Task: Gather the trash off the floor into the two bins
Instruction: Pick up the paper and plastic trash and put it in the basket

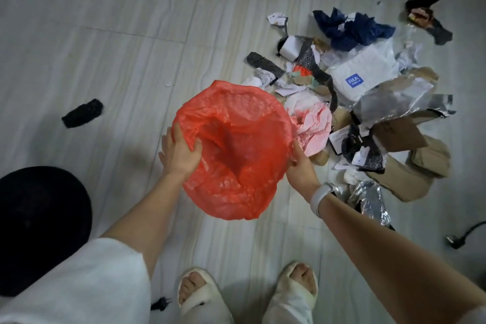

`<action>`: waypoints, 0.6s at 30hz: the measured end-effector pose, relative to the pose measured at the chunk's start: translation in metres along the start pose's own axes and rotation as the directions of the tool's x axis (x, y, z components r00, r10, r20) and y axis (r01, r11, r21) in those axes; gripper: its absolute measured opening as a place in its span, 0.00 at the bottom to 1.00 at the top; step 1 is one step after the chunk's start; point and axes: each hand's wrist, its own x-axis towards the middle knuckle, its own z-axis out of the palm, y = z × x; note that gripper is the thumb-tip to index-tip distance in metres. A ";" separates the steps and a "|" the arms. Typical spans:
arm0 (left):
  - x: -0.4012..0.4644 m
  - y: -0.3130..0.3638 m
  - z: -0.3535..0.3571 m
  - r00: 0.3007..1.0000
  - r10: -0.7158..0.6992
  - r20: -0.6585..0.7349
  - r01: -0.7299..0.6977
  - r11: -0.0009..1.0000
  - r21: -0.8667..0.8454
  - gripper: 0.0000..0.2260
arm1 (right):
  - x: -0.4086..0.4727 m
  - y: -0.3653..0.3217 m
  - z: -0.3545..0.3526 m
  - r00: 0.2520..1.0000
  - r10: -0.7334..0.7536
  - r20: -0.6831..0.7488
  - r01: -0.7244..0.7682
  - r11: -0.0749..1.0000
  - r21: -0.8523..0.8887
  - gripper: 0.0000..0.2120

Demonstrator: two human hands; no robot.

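Head view: held at centre frame, a bin lined with a crinkled translucent red plastic bag (236, 150), mouth facing up toward the camera. At its 9 o'clock rim, the left hand (181, 151), fingers (196, 147) curled over the edge and hooked into the liner, thumb outside. At its 4 o'clock rim, the right hand (301, 166), gripping the edge from outside; fingertips hidden behind the plastic, so exact curl cannot be told. On the right wrist, a white band (321, 197).

From 1 to 4 o'clock of the bin, spread over the pale streaked tile floor (118, 42), a loose heap of trash (355, 102): crumpled dark blue paper (352, 27), a white plastic mailer with a blue label (361, 75), pink-white tissue (314, 126) touching the bin's rim, torn brown cardboard (399, 134), silver foil film (394, 105).

Alone at 9 o'clock, well apart, a small black mesh scrap (82, 113). At lower left, a round black bin (39, 226). At 6 o'clock, two feet in white open-toe slippers (194, 297).
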 end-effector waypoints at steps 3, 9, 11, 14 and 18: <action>-0.038 0.021 -0.011 0.977 0.177 -0.117 -0.167 0.982 0.092 0.27 | -0.026 0.003 -0.018 0.996 0.068 -0.063 -0.070 0.997 -0.033 0.26; -0.150 0.054 0.023 0.820 0.573 0.011 -0.569 0.811 0.136 0.20 | -0.105 0.054 -0.055 0.931 0.342 -0.128 -0.339 0.940 0.046 0.19; -0.184 0.062 0.044 0.780 0.607 0.153 -0.625 0.769 0.132 0.20 | -0.135 0.072 -0.073 0.904 0.386 -0.185 -0.386 0.922 0.038 0.18; -0.216 0.073 0.080 0.734 0.594 0.330 -0.656 0.745 0.118 0.19 | -0.159 0.104 -0.103 0.884 0.393 -0.253 -0.418 0.907 -0.055 0.18; -0.218 0.092 0.150 0.689 0.535 0.489 -0.662 0.739 0.124 0.22 | -0.135 0.171 -0.134 0.914 0.295 -0.278 -0.368 0.892 -0.264 0.17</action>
